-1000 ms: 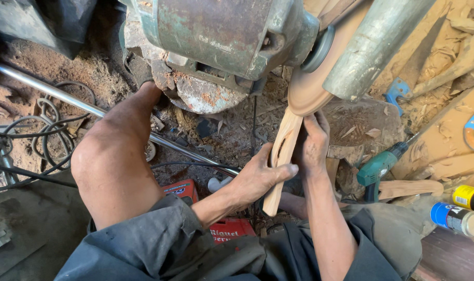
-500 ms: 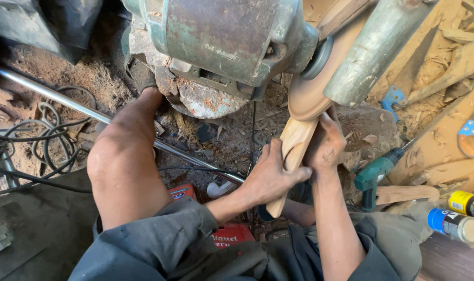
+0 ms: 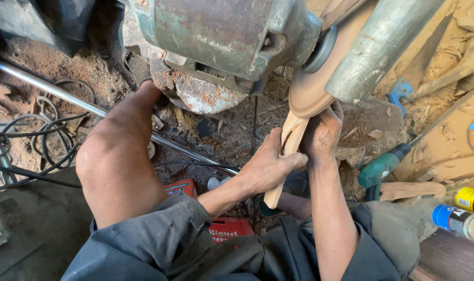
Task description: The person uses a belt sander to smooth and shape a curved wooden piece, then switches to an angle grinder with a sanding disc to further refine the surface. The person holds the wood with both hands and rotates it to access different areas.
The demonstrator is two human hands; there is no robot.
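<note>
Left hand point(image 3: 270, 166) wrapped around the near part of the wooden piece point(image 3: 291, 143), fingers curled shut on it. Right hand point(image 3: 324, 136) grips the same piece from the right, just beyond the left hand, fingers closed. Piece runs between both hands, far end up against the sanding disc point(image 3: 312, 88) of the green motor point(image 3: 221, 36). Wood pale tan, flat, narrow at the near end, widening toward the disc. Sawdust on the floor point(image 3: 91, 67).

A pale, flat, unfinished wooden piece point(image 3: 291, 143), narrow like a handle below and widening to a rounded, spoon-like head above, stands nearly upright and slightly tilted, clasped between the left hand point(image 3: 268, 166) and right hand point(image 3: 322, 135), its lower end jutting below the left hand.
</note>
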